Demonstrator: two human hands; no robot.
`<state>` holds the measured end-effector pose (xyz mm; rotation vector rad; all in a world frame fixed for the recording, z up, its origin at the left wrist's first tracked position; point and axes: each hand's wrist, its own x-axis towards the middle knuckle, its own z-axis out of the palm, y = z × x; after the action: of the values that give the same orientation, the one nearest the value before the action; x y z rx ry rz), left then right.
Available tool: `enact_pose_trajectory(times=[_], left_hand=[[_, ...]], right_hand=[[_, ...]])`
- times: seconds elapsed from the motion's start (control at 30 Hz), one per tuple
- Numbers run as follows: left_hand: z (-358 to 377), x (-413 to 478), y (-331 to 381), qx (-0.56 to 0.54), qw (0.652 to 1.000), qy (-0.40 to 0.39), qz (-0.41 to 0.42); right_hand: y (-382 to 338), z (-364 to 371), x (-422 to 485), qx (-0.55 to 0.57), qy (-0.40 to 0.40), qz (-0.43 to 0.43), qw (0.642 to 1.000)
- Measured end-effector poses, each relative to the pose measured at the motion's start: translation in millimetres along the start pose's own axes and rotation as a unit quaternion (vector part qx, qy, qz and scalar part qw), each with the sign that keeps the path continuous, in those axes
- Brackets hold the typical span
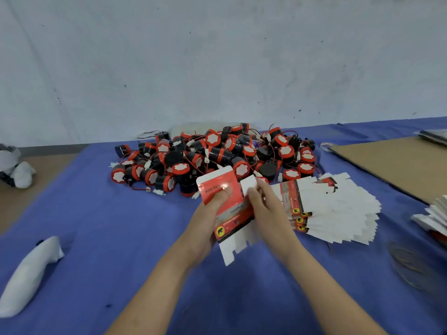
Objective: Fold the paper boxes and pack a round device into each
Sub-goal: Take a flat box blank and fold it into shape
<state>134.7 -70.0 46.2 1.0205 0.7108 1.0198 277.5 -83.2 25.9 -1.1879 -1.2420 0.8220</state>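
Note:
Both hands hold one flat red, grey and white paper box [227, 209] above the blue cloth. My left hand [209, 218] grips its left side, thumb on the red panel. My right hand [266, 209] pinches a white flap near the box's top right. A fanned stack of flat boxes [338, 209] lies just right of my right hand. Behind the hands is a heap of round black-and-red devices [217, 153] with thin red wires and white plugs.
Blue cloth [121, 238] covers the table. A white cloth bundle [29, 274] lies at the front left. A brown cardboard sheet [399, 165] lies at the right. More white folded paper [435, 218] sits at the right edge. A pale wall stands behind.

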Motion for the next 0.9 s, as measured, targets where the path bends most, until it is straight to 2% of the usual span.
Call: enact_pose_trajectory(times=[0.13,0.3,0.47,0.53,0.67,0.9], left_hand=[[-12,-4,-10,-0.004,1.0,0.016,-0.002],[-23,-3,-5,0.027,0.997,0.063,0.036],[-25,1,1,0.054,0.997,0.04,0.042],[-24,5,6,0.046,0.998,0.04,0.021],[-28,12,11,-0.047,0.997,0.046,-0.045],[-37,7,-28,-0.239,0.95,0.172,-0.109]], right_hand=[[13,24,-11,0.004,-0.029,0.044,0.999],[18,33,-7,0.015,-0.037,0.002,0.999],[16,32,-2,0.018,-0.06,0.009,0.998],[17,28,2,0.021,-0.051,0.027,0.998],[30,22,3,0.066,-0.018,0.078,0.995],[57,13,-19,0.065,0.002,0.11,0.992]])
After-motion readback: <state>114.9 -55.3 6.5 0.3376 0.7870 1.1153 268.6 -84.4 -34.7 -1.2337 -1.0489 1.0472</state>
